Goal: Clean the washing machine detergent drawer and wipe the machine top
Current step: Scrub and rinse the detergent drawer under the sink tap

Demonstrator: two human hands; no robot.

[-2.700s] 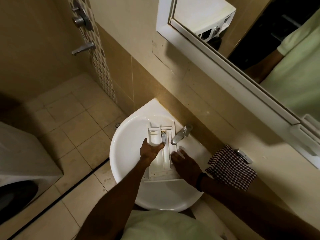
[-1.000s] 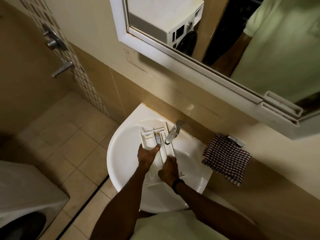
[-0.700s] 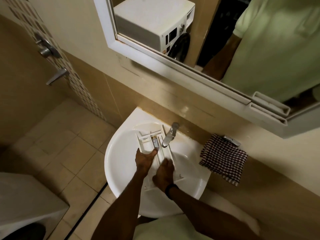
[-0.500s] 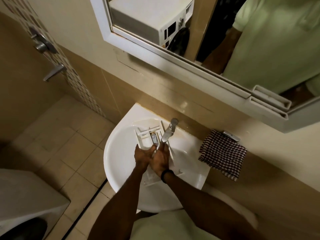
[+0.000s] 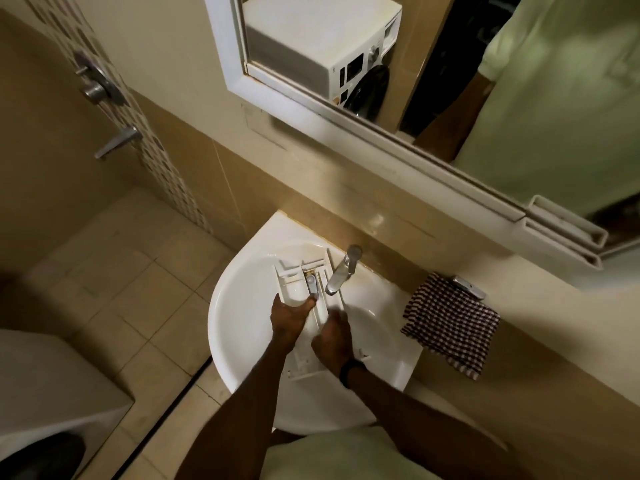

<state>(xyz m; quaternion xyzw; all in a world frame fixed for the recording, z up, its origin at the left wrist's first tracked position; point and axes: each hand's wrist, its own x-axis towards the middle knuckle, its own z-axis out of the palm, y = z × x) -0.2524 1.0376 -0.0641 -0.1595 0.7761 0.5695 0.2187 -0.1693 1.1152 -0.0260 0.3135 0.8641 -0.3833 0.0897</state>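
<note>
Lying in the sink, the detergent drawer runs lengthwise from the near rim toward the back rim, its far end just beside the tap. The person's left hand clasps its left wall, thumb inside. The right hand sits over the right-hand channel. Blur hides whether its fingers pinch anything. Any scrubbing would probably travel along that long axis.

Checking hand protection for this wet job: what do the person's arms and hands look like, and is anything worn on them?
Both forearms are bare, and neither the left hand nor the right hand wears a glove. A dark wristband circles the right wrist. The shirt is pale green; the mirror shows it short-sleeved. Rings are too small to tell.
</note>
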